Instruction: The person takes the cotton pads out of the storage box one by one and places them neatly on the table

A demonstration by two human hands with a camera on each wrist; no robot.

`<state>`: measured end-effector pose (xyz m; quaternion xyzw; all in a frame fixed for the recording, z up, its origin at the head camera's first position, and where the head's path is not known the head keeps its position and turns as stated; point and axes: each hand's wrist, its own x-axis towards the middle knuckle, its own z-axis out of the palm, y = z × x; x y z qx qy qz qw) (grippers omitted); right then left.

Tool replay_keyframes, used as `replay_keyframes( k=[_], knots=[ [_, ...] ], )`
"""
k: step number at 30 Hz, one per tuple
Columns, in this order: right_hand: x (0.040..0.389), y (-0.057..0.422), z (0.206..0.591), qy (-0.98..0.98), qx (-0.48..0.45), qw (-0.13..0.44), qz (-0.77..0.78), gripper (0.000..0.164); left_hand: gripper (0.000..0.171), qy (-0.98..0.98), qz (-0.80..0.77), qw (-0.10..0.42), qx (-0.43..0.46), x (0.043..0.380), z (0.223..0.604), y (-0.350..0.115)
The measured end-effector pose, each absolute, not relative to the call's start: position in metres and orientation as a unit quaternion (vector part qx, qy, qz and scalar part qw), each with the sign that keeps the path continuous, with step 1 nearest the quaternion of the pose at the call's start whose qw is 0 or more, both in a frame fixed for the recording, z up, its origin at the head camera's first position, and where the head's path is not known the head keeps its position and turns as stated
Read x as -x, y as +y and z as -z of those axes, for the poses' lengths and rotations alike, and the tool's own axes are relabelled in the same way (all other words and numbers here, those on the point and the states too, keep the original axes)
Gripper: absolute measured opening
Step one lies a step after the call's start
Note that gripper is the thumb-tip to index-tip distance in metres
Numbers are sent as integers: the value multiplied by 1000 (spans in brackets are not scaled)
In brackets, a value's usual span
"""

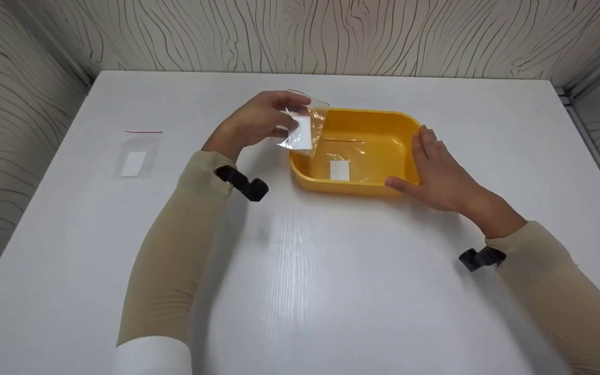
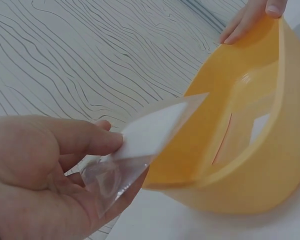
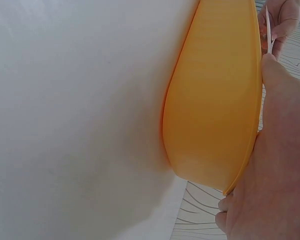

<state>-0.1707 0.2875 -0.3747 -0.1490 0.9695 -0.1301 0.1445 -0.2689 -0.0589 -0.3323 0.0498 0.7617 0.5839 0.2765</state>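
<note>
Between thumb and fingers, my left hand (image 1: 263,119) pinches a small clear zip bag (image 1: 301,134) with a white card or paper inside. This bag hangs tilted over the left end of a yellow plastic tub (image 1: 373,121). My right hand (image 1: 443,174) rests on the tub's right end, fingers straight along the rim and thumb at the front edge. Inside the tub lies a second zip bag (image 1: 339,170), also with a white piece in it and a red line along its top. In the left wrist view the held bag (image 2: 150,130) overlaps the tub's near rim.
A third clear zip bag (image 1: 133,164) with a white piece and red strip lies flat at the left of the white table (image 1: 289,291). Behind the table stands a wall (image 1: 331,36) with a wood-grain pattern.
</note>
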Motion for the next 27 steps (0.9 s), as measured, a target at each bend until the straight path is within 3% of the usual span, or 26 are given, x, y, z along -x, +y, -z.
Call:
replay_keyframes(
  k=[27],
  knots=[
    [170, 286, 375, 969, 150, 144, 132, 116, 54, 777, -580, 245, -17, 265, 342, -115]
  ],
)
